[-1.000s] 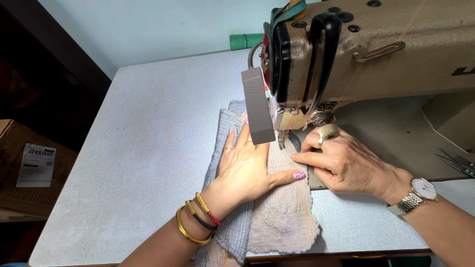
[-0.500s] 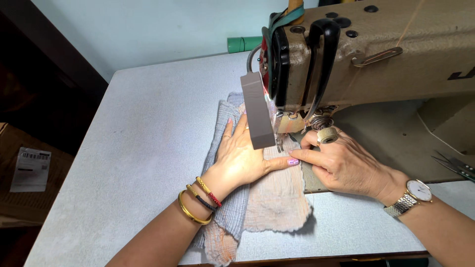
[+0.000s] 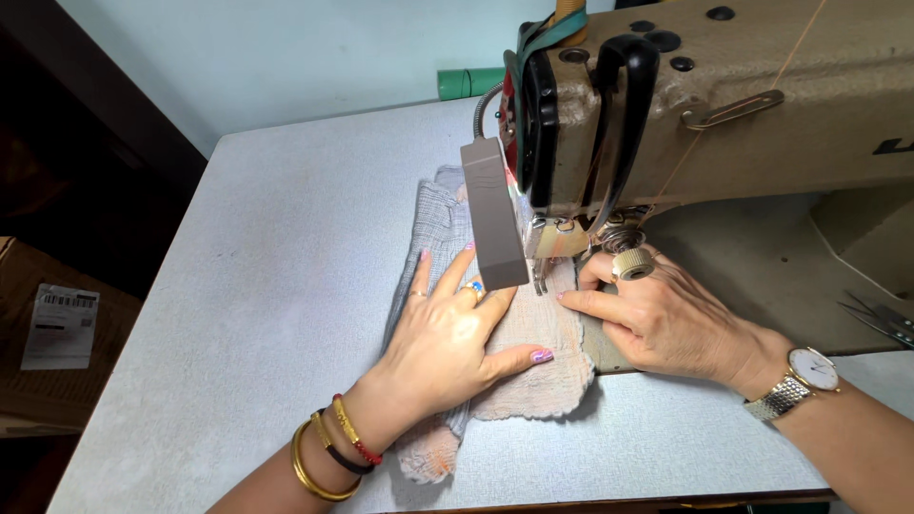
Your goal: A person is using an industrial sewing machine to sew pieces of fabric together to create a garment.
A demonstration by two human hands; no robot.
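Under the sewing machine (image 3: 724,105), spread left hand (image 3: 447,338) and right hand (image 3: 666,319) flatten cloth (image 3: 533,352) (needle hidden).

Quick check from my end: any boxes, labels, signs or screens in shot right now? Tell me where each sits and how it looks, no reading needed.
Cardboard box: far left, below the table edge, brown, partly cut off by the frame.
Shipping label: stuck on that box, white rectangle with dark print and bars.
Watch face: on the wrist of the right hand, round, white dial, metal band.
No signs or screens show.
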